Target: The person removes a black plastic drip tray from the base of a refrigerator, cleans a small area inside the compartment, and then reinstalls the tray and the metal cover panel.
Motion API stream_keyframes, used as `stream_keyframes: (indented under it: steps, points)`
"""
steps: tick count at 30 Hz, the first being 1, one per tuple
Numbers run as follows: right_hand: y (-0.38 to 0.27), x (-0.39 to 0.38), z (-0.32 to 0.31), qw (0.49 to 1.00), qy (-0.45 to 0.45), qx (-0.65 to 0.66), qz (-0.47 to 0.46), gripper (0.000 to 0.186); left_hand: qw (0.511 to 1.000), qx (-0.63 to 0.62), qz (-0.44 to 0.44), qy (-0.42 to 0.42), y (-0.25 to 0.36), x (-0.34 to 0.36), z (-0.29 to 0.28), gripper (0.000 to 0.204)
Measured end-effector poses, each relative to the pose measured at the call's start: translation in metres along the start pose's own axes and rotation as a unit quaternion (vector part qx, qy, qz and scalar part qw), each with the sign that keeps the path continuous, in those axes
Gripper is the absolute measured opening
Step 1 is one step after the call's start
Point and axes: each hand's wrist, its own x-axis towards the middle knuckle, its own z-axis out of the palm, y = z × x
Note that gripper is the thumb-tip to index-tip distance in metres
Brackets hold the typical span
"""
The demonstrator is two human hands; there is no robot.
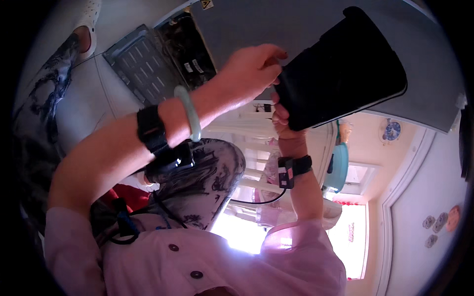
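Observation:
My right hand [289, 126] grips a flat black tray-like piece [340, 69] by its lower-left end, raised against a grey panel [237, 22]; most of its fingers are hidden behind it. My left hand [259, 66] is at the tray's left edge, fingers curled and thumb close to the rim; what they hold, if anything, is hidden. Left of that hand, an opening in the grey panel shows a dark compartment [185, 49], with a slotted grey metal plate [138, 64] beside it.
Patterned trouser legs and a white clog [89, 27] are at the left and middle. Behind the right arm are pale railings, a turquoise basin [337, 167] and a bright window [350, 237]. A white wall with round decorations [439, 222] stands at the right.

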Motion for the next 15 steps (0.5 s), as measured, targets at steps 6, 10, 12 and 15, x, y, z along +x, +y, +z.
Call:
stream_keyframes:
  steps: [6,10,12,15]
  points:
    - [0.031,0.001,0.024,0.999,-0.026,-0.036,-0.014,0.074,0.997,-0.071,-0.025,-0.004,0.003,-0.019,0.004,0.033]
    - [0.046,0.003,0.024,0.998,-0.051,-0.033,-0.019,0.071,0.990,0.076,0.106,0.051,0.002,-0.030,0.009,0.034]
    - [0.048,-0.001,0.010,0.997,-0.068,-0.024,-0.021,0.067,0.966,0.179,0.175,0.069,-0.003,-0.032,0.014,0.036]
    - [0.056,-0.007,-0.003,0.997,-0.055,-0.011,-0.048,0.059,0.948,0.238,0.201,0.069,-0.001,-0.037,0.019,0.040]
